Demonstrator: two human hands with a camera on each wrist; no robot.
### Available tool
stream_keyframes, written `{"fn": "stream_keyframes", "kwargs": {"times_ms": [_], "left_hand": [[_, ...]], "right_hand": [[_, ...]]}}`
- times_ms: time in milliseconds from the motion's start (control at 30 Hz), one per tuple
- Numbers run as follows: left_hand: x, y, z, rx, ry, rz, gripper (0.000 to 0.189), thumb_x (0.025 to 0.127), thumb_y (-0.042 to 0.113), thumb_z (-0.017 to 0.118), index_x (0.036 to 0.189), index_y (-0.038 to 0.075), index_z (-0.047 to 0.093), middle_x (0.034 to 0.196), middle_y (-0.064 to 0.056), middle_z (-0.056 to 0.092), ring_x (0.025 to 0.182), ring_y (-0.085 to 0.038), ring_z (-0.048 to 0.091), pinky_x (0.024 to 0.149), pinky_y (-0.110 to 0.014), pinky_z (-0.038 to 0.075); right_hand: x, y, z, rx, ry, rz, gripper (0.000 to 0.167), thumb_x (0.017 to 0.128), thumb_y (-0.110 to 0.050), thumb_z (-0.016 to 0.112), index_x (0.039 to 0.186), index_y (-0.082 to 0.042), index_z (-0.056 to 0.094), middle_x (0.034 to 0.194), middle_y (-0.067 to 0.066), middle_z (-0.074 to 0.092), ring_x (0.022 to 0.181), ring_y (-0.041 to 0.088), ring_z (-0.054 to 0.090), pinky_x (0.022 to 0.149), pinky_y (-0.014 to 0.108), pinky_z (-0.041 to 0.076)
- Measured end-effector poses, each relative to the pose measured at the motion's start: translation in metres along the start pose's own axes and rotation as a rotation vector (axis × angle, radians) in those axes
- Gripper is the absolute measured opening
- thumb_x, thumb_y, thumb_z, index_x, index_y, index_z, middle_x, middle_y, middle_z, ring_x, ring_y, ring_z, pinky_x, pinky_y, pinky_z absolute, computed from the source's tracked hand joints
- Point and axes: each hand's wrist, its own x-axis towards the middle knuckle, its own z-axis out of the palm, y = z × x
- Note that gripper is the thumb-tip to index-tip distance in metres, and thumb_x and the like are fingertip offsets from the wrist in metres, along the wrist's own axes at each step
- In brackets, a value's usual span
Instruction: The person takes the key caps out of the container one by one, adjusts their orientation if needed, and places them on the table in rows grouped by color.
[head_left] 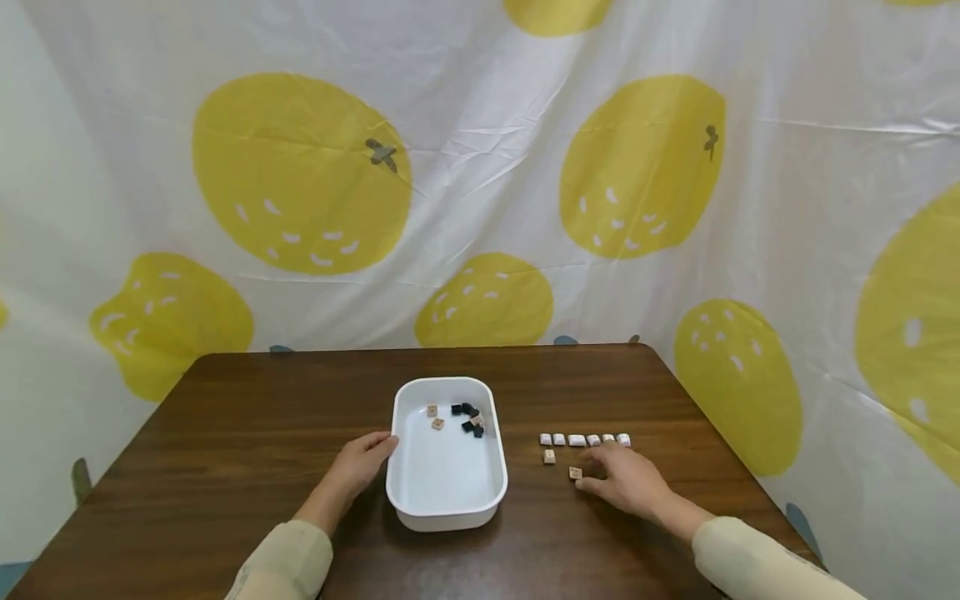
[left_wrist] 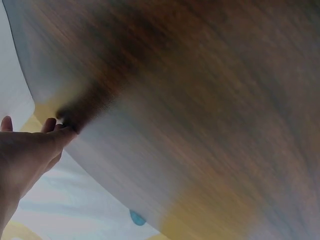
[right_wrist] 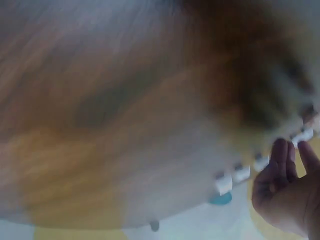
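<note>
1. Centrally in the head view, the tray [head_left: 447, 492] stands on the table [head_left: 255, 450]. Inside, black keycaps [head_left: 457, 410] cluster at 1 o'clock with a tan one among them; two more tan keycaps [head_left: 438, 424] lie near 11 to 12.
2. Still in the head view, the left hand [head_left: 356, 467] grips the rim at the tray's 9 o'clock. Near its 3, the right hand [head_left: 630, 479] has thumb and fingers apart beside a brown keycap [head_left: 575, 473]; contact cannot be told. A cream keycap [head_left: 550, 457] sits at the brown one's 10, a row of white keycaps [head_left: 577, 440] around 12 to 1.
3. Left wrist view: that hand shows between 8 and 9 o'clock.
4. Right wrist view: blurred; the hand is at 4 o'clock, white keycaps spanning its 9 to 12.
</note>
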Motion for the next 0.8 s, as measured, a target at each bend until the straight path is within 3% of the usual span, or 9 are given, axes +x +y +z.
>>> {"fn": "stream_keyframes", "kwargs": {"times_ms": [67, 200, 267, 367, 467, 567, 667, 800], "left_hand": [[0.000, 0.000, 0.000, 0.003, -0.004, 0.000, 0.042, 0.104, 0.024, 0.050, 0.129, -0.008, 0.059, 0.131, -0.027, 0.057, 0.125, -0.043, 0.049, 0.106, -0.056, 0.037], [0.001, -0.001, 0.001, 0.009, -0.004, 0.000, 0.042, 0.104, 0.025, 0.050, 0.130, -0.008, 0.059, 0.132, -0.027, 0.057, 0.125, -0.043, 0.049, 0.106, -0.056, 0.037], [0.002, -0.001, 0.001, 0.011, 0.002, 0.005, 0.042, 0.104, 0.025, 0.050, 0.129, -0.008, 0.059, 0.132, -0.027, 0.057, 0.125, -0.043, 0.049, 0.106, -0.056, 0.037], [0.002, -0.001, 0.001, 0.003, 0.009, 0.013, 0.042, 0.103, 0.024, 0.051, 0.129, -0.009, 0.059, 0.132, -0.027, 0.057, 0.125, -0.044, 0.049, 0.106, -0.056, 0.037], [0.003, -0.001, 0.000, -0.001, 0.007, 0.017, 0.043, 0.103, 0.024, 0.051, 0.130, -0.009, 0.058, 0.132, -0.028, 0.057, 0.125, -0.044, 0.049, 0.106, -0.056, 0.037], [0.002, -0.001, -0.001, 0.006, 0.010, 0.013, 0.043, 0.103, 0.023, 0.051, 0.129, -0.009, 0.058, 0.132, -0.028, 0.056, 0.125, -0.044, 0.049, 0.106, -0.056, 0.037], [0.002, -0.001, -0.002, 0.006, 0.013, 0.006, 0.043, 0.103, 0.024, 0.051, 0.130, -0.009, 0.058, 0.133, -0.028, 0.056, 0.125, -0.044, 0.048, 0.106, -0.056, 0.037], [0.002, -0.001, -0.002, 0.006, 0.014, 0.012, 0.042, 0.103, 0.023, 0.051, 0.129, -0.009, 0.058, 0.132, -0.028, 0.056, 0.125, -0.044, 0.049, 0.106, -0.056, 0.037]], "right_hand": [[0.002, -0.003, 0.006, -0.050, 0.019, -0.062, 0.037, 0.085, -0.036, 0.078, 0.113, -0.012, 0.072, 0.113, 0.008, 0.067, 0.103, 0.031, 0.064, 0.080, 0.054, 0.052], [0.006, -0.007, 0.011, -0.177, 0.069, -0.228, 0.027, 0.084, -0.028, 0.079, 0.107, -0.014, 0.073, 0.099, 0.003, 0.068, 0.089, 0.025, 0.066, 0.068, 0.047, 0.053], [0.008, -0.008, 0.009, -0.196, 0.080, -0.268, 0.022, 0.086, -0.025, 0.077, 0.105, -0.015, 0.073, 0.092, 0.000, 0.066, 0.079, 0.021, 0.064, 0.061, 0.042, 0.051], [0.012, -0.009, 0.002, -0.012, 0.077, -0.184, 0.018, 0.091, -0.019, 0.072, 0.107, -0.010, 0.073, 0.090, 0.000, 0.065, 0.078, 0.017, 0.061, 0.062, 0.035, 0.050], [0.017, -0.005, -0.007, 0.401, 0.090, -0.011, 0.022, 0.095, -0.015, 0.067, 0.113, -0.002, 0.070, 0.093, 0.005, 0.066, 0.080, 0.015, 0.061, 0.069, 0.033, 0.052], [0.022, 0.000, -0.015, 0.754, 0.114, 0.085, 0.028, 0.095, -0.012, 0.068, 0.117, 0.005, 0.064, 0.103, 0.018, 0.068, 0.087, 0.017, 0.065, 0.077, 0.035, 0.055], [0.026, 0.005, -0.019, 0.858, 0.102, 0.101, 0.030, 0.093, -0.010, 0.070, 0.118, 0.006, 0.064, 0.110, 0.022, 0.067, 0.090, 0.015, 0.066, 0.080, 0.035, 0.056], [0.027, 0.008, -0.017, 0.781, 0.089, 0.096, 0.027, 0.090, -0.008, 0.073, 0.114, 0.003, 0.067, 0.105, 0.014, 0.069, 0.086, 0.016, 0.063, 0.073, 0.031, 0.054]]}}
